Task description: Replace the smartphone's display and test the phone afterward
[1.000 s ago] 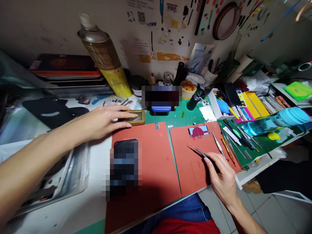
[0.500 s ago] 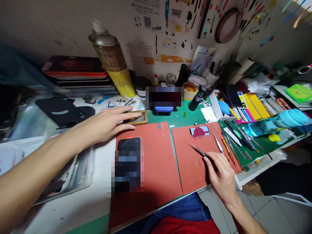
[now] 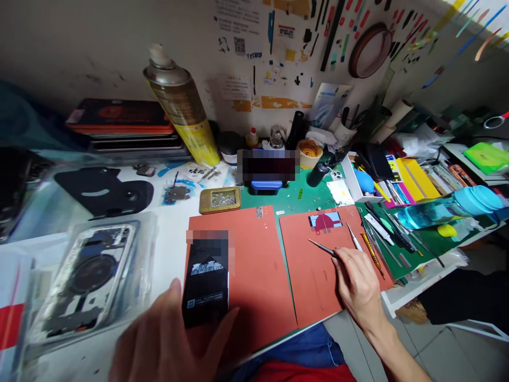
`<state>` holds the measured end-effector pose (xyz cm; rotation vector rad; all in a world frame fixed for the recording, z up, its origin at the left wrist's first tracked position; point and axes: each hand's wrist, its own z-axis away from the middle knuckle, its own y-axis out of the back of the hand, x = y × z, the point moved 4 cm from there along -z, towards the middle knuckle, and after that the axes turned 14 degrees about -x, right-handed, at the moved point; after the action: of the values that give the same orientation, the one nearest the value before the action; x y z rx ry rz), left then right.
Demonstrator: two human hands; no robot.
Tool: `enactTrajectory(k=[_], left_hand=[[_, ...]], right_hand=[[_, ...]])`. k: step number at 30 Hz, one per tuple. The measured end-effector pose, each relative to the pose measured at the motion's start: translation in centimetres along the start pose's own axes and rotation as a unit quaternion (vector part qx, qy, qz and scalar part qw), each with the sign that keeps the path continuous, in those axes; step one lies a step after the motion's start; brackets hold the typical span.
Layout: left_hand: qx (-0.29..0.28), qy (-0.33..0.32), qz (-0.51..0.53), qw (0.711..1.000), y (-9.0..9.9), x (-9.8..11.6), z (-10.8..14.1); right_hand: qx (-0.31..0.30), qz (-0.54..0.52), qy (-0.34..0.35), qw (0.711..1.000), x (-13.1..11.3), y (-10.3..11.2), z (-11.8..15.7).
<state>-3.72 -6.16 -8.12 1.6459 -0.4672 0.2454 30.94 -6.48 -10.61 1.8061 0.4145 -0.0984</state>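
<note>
My left hand, a little blurred, is low over the lower end of a phone with a black screen. Its thumb and fingers are spread to either side of the phone; whether they touch it I cannot tell. The phone lies on the left orange-red mat. In my right hand is a pair of dark tweezers, tips pointing left above the right mat. Beyond the tips lies a flat piece with a dark-red half-round shape. A silver tool and a gold screwdriver rest beside this hand.
A shallow tin of small parts stands behind the left mat. Farther left are a bagged phone housing and a black plate. A spray can stands by the wall. To the right is a blue bottle.
My left hand has left the tin and come down and toward me to the phone's lower end. My right hand still holds the tweezers in nearly the same place.
</note>
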Motion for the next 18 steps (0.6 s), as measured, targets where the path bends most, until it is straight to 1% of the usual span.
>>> enactTrajectory(k=[2,3,6,12,18], left_hand=[[-0.002,0.007,-0.094,0.996,-1.3,0.8,0.9],[-0.001,0.016,-0.119,0.993,-1.8,1.1,1.1],[0.027,0.032,-0.135,0.99,-2.6,1.4,1.1],[0.069,0.001,-0.159,0.985,-2.3,1.8,0.7],[0.057,0.031,-0.14,0.988,-2.0,2.9,0.5]], right_hand=[[0.001,-0.002,-0.007,1.0,0.0,0.1,-0.1],[0.002,-0.001,-0.009,1.0,-0.1,0.2,-0.2],[-0.002,0.007,-0.008,1.0,-0.3,0.6,-0.6],[-0.015,0.022,-0.01,1.0,-0.5,0.8,-0.8],[-0.015,0.062,-0.013,0.998,-0.4,1.4,-1.1]])
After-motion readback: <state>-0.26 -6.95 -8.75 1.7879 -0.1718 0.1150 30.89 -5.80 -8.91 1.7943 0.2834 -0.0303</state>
